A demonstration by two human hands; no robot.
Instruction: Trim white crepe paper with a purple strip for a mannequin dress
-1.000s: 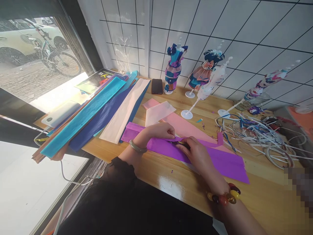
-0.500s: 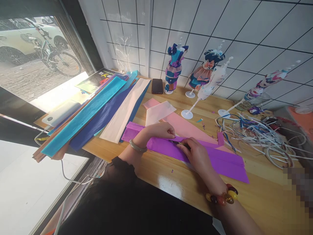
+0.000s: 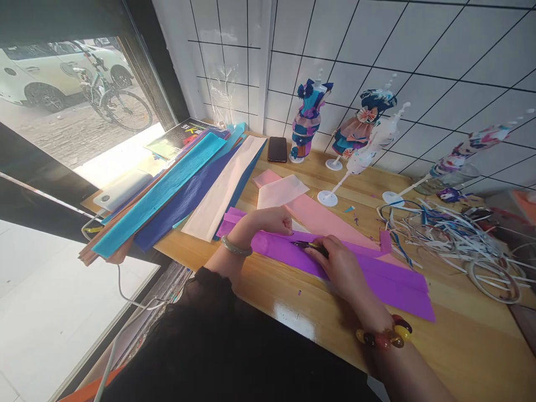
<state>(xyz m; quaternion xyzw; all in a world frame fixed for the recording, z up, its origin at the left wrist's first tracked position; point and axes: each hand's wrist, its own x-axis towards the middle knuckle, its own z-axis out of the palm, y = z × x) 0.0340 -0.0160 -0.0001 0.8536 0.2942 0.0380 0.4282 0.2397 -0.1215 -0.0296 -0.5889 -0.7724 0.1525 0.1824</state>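
A long strip of purple crepe paper [image 3: 377, 279] lies across the wooden table [image 3: 460, 335]. My left hand [image 3: 272, 219] rests on its left part, fingers curled down and pressing the paper. My right hand [image 3: 337, 262] is closed round a small pair of dark scissors [image 3: 305, 244], whose blades point left along the purple strip toward my left fingers. A pink sheet [image 3: 322, 215] lies just behind the purple strip, partly under it.
Folded crepe sheets in turquoise [image 3: 163, 192], dark blue and cream fan out at the left. A black phone [image 3: 277, 149] and several small dress mannequins [image 3: 310, 117] stand by the tiled wall. A tangle of paper strips and ribbon [image 3: 452, 234] lies at the right. A window is at the left.
The view has swung slightly left and down. The scissors and my right hand have crept a little left along the purple strip; my left hand stays on the paper.
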